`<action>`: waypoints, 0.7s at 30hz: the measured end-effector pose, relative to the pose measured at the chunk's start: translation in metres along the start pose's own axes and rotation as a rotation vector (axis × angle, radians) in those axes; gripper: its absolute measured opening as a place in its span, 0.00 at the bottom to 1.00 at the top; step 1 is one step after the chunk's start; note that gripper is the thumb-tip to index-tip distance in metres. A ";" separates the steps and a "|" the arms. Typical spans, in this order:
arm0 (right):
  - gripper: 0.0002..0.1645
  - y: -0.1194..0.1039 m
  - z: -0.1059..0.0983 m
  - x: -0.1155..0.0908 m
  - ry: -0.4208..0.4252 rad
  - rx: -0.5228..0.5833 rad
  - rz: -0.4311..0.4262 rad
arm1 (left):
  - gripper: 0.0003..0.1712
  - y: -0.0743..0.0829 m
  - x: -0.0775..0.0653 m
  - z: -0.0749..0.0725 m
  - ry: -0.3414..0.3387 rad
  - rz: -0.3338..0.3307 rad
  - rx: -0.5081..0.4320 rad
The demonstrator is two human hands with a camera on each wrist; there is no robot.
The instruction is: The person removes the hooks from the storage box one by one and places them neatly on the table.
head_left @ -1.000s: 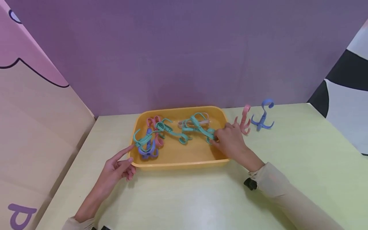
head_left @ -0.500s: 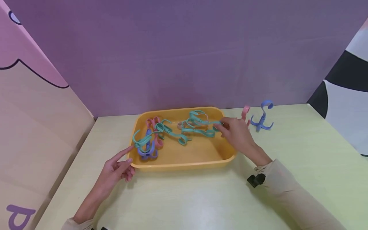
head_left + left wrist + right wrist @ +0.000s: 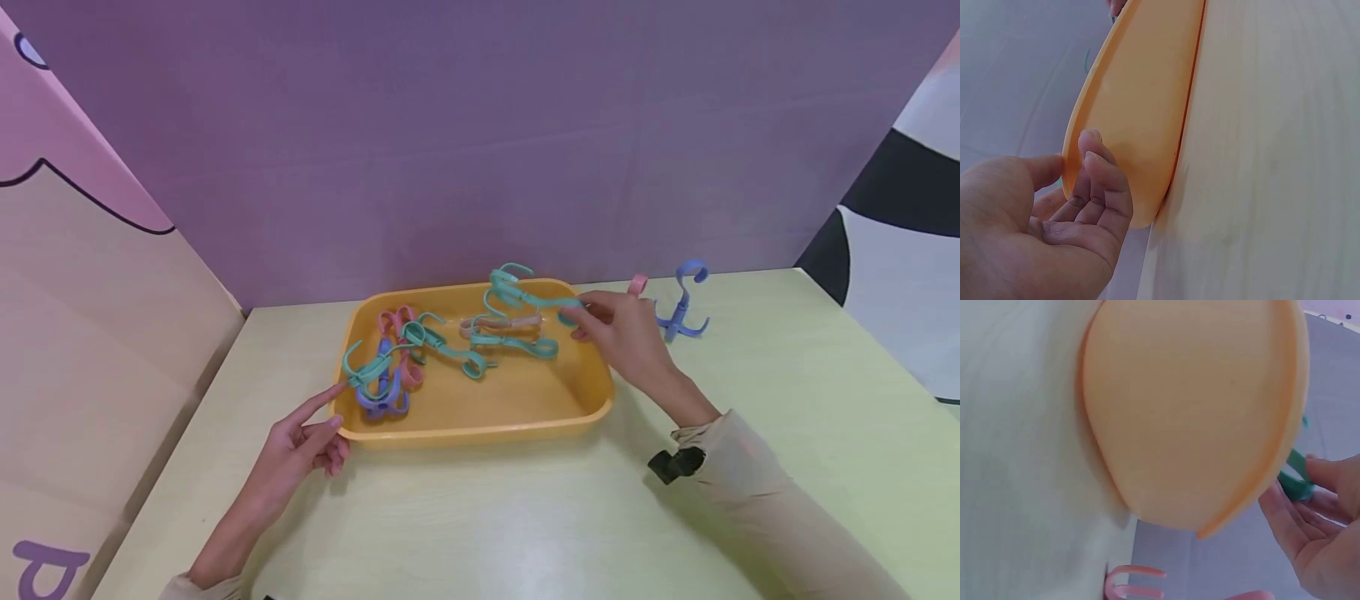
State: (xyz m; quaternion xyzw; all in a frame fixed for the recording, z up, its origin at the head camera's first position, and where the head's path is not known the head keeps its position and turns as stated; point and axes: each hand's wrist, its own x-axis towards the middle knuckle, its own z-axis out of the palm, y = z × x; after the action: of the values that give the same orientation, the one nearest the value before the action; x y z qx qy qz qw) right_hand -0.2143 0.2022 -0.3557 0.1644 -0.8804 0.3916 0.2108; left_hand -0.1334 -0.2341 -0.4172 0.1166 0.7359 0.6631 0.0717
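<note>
My right hand (image 3: 626, 337) pinches a green plastic multi-prong hook (image 3: 513, 292) by its curled end, the prongs pointing left over the tray's back part. Part of this hook shows between thumb and fingers in the right wrist view. My left hand (image 3: 300, 442) holds the left rim of the yellow tray (image 3: 472, 435), index finger and thumb at the edge, the other fingers curled against the outer wall. Inside the tray lie another green hook (image 3: 517, 343), a pale pink hook (image 3: 495, 325), and at the left a cluster of green, red-pink and blue hooks (image 3: 382, 404).
On the table (image 3: 480, 517) right of the tray stands a blue hook (image 3: 681, 312), prongs down. Beside it a pink hook (image 3: 637, 285) is mostly hidden behind my right hand. A purple partition (image 3: 480, 150) rises behind the tray, with printed panels at both sides.
My right hand has taken hold of the upper green hook and lifted it up and back, away from the hooks beneath. The left hand has stayed at the tray's rim.
</note>
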 end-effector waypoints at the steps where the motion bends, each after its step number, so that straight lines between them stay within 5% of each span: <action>1: 0.14 -0.002 -0.001 0.000 0.002 0.014 0.000 | 0.30 0.000 0.000 0.000 -0.002 0.002 -0.003; 15: 0.16 -0.031 -0.039 -0.013 0.008 0.290 0.043 | 0.29 -0.005 0.003 0.001 -0.007 0.015 -0.024; 21: 0.14 -0.047 -0.046 -0.019 0.041 0.394 -0.086 | 0.29 -0.003 0.001 -0.002 0.015 0.010 0.009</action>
State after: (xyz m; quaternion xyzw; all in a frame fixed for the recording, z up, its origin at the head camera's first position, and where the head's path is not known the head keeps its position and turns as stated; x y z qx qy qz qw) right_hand -0.1658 0.2096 -0.3078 0.2319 -0.7745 0.5503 0.2087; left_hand -0.1352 -0.2356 -0.4200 0.1156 0.7390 0.6608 0.0624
